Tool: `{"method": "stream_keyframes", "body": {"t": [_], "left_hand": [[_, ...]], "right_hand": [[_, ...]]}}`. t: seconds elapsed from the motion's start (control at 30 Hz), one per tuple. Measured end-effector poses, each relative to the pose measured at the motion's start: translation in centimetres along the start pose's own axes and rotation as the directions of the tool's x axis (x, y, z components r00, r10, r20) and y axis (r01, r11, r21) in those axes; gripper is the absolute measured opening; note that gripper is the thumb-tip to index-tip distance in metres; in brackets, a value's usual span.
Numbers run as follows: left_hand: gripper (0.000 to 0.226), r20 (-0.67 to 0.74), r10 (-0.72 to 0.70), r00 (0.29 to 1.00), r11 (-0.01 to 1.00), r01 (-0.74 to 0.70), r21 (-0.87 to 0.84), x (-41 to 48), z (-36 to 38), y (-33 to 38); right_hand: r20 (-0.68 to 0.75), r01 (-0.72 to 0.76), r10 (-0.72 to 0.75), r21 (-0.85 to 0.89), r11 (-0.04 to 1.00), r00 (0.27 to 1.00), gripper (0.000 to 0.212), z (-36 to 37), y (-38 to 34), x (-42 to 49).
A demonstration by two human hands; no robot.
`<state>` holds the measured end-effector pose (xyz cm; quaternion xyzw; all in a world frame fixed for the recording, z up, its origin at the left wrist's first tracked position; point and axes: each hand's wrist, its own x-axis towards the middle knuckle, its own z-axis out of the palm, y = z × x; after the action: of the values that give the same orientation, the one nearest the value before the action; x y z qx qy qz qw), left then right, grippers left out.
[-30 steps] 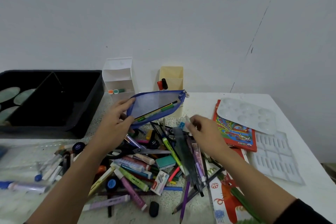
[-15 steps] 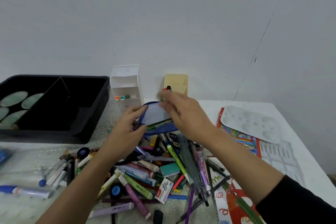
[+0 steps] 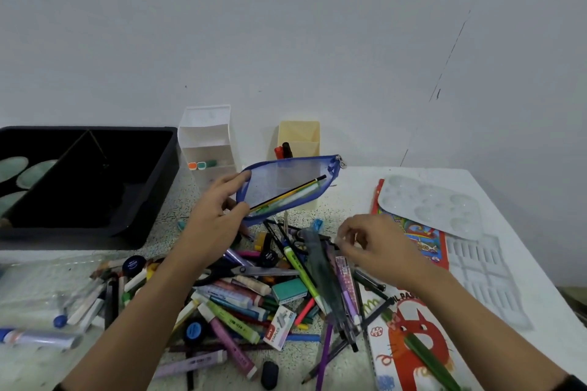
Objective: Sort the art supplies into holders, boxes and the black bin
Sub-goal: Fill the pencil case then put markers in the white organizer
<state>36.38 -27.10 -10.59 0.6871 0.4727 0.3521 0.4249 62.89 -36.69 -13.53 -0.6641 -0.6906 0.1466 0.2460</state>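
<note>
Clutter covers a white table [image 3: 365, 187] where a person sorts art supplies. Left of the blue mesh pouch [image 3: 286, 178] sits the black bin [image 3: 158, 200], with pale oval shapes at its far-left side. Below the pouch sprawls the unsorted heap [image 3: 254, 298] of markers, crayons, scissors and erasers, lying across one another. Right of the pouch lies a white paint palette [image 3: 428, 203]. Just behind the pouch stand a white tiered holder [image 3: 206, 143] with a few capped markers and a yellow holder [image 3: 298, 136] with a red and a black pen.

The pouch is held off the table, tilted with its zip end high. The left hand [image 3: 216, 216] pinches its lower left end between thumb and fingers. A yellow-and-black pencil [image 3: 289, 192] and green ones show through the mesh. The right hand [image 3: 378, 247] hovers below and right of the pouch over the heap, fingers curled inward; whether they grip anything cannot be told.

The likely risks: gripped at one end only, the pouch could sag or twist. If its mouth is unzipped, which cannot be told, the pencils may slide out. A reach into the tangled heap could drag neighbouring pieces along and scatter them.
</note>
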Motion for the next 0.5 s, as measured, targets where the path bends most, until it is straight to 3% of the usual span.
{"method": "stream_keyframes", "body": {"t": [0.1, 0.27, 0.4, 0.5], "left_hand": [[0.054, -0.015, -0.003, 1.0, 1.0, 0.003, -0.017, 0.1, 0.3, 0.0], [0.055, -0.013, -0.02, 1.0, 1.0, 0.02, -0.004, -0.2, 0.8, 0.3], [0.055, -0.023, -0.023, 0.999, 1.0, 0.024, 0.009, -0.4, 1.0, 0.4], [0.055, -0.031, -0.027, 0.999, 1.0, 0.028, 0.012, -0.4, 0.8, 0.5]], "right_hand": [[0.133, 0.016, 0.005, -0.152, 0.988, 0.991, 0.026, 1.4, 0.7, -0.6], [0.106, -0.017, 0.04, -0.205, 0.979, 0.994, 0.03, 3.2, 0.9, 0.0], [0.046, -0.145, 0.151, -0.104, 0.984, 0.987, 0.017, 4.0, 0.9, 0.7], [-0.032, -0.097, 0.103, 0.138, 0.986, 0.994, 0.009, 3.1, -0.3, 0.8]]}}
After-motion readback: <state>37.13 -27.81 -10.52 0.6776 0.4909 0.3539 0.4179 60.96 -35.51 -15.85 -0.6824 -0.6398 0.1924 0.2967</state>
